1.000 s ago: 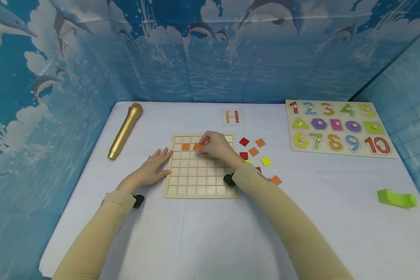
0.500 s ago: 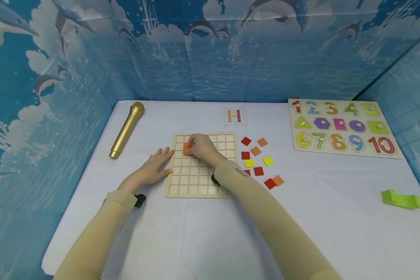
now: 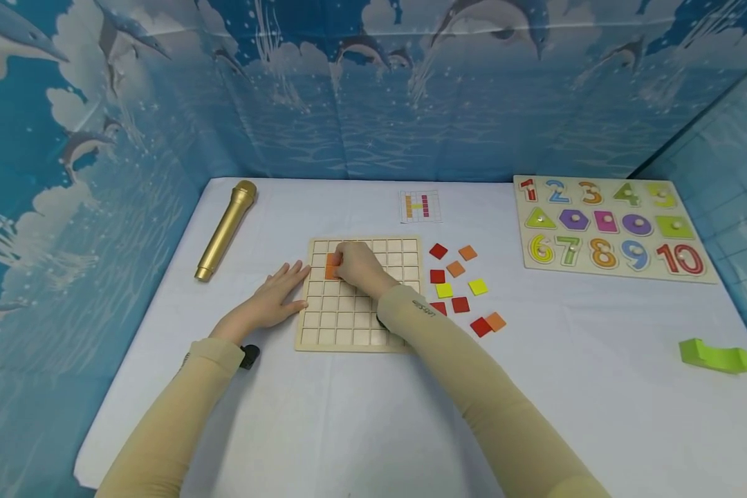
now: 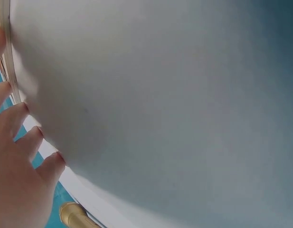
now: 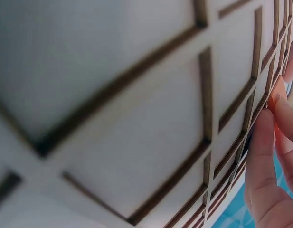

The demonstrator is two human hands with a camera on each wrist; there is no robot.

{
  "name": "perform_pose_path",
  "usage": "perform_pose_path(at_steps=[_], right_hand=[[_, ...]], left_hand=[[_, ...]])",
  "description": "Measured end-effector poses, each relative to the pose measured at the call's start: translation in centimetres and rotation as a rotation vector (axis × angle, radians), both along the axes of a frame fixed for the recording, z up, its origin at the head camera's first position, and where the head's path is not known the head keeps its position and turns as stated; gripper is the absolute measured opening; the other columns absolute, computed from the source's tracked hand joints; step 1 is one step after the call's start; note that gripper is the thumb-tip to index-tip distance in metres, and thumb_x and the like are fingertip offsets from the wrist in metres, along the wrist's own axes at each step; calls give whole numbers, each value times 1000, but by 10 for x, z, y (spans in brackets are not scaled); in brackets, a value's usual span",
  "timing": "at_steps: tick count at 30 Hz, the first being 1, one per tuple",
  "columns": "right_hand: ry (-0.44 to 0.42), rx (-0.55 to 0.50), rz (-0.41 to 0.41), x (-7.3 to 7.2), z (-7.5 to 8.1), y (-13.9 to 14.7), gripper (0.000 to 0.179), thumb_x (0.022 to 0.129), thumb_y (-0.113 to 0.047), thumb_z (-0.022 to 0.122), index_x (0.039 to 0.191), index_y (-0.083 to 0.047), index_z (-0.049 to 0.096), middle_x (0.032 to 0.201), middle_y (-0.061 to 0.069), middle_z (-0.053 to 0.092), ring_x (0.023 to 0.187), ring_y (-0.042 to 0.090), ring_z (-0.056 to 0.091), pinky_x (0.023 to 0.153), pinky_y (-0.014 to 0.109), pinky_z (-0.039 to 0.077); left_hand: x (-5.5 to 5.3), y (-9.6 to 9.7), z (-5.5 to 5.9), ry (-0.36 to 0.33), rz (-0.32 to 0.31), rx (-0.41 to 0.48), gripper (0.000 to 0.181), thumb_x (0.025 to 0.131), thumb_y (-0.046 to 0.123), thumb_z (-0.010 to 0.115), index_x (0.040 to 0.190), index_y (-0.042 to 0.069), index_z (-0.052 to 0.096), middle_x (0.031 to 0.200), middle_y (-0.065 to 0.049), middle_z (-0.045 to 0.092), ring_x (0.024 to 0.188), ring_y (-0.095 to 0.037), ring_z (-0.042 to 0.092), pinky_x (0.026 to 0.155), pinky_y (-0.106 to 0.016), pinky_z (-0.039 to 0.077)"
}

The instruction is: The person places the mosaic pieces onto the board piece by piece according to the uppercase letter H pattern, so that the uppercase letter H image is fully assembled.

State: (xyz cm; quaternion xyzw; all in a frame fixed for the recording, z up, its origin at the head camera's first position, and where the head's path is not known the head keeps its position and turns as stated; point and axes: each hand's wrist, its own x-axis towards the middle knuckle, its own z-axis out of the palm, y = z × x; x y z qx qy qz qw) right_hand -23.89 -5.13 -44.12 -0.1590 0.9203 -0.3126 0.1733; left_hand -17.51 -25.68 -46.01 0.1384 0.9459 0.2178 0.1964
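A wooden grid board lies on the white table. My left hand lies with fingers spread, its fingertips and thumb at the board's left edge; those fingers also show in the left wrist view. Over the upper left cells, my right hand pinches an orange square tile between thumb and fingers, low against the grid. In the head view two orange tiles show one below the other beside its fingertips, partly covered by them. The right forearm crosses the board's lower right corner.
Several loose red, orange and yellow tiles lie right of the board. Behind it is a pattern card. A gold microphone lies left, a number puzzle back right, a green block far right.
My right hand has moved left with the orange tile, down to the cell just below the first orange tile. More loose tiles show beside the sleeve. My left hand has stayed at the board's edge.
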Motion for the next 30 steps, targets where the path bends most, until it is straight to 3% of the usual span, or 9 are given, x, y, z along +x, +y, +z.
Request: perform_pose_path(at_steps=[7, 15, 22, 30], right_hand=[[11, -6, 13, 0, 1, 2, 6, 93, -11, 67, 90, -5, 68, 96, 9, 69, 79, 17, 56, 74, 29, 51], [-44, -138, 52, 4, 6, 29, 11, 91, -16, 69, 97, -7, 68, 96, 6, 68, 80, 15, 56, 70, 25, 46], [-118, -114, 71, 21, 25, 95, 24, 91, -21, 70, 111, -9, 67, 101, 3, 68, 92, 18, 61, 83, 30, 50], [-117, -92, -39, 40, 19, 183, 28, 92, -18, 69, 117, -6, 66, 109, 10, 67, 100, 23, 62, 88, 36, 56]], left_hand=[[0, 0, 1, 0, 3, 9, 72, 100, 28, 57, 158, 9, 18, 165, -19, 8, 152, -41, 1, 121, -64, 5], [0, 0, -1, -14, 5, 11, 73, 100, 28, 57, 158, 9, 18, 165, -19, 7, 152, -41, 0, 121, -63, 3], [1, 0, -5, -8, -4, 5, 74, 100, 27, 57, 158, 9, 17, 165, -18, 6, 152, -41, -1, 121, -64, 2], [1, 0, 2, -18, 9, 1, 73, 100, 27, 57, 159, 9, 16, 166, -18, 6, 153, -40, -1, 122, -62, 2]])
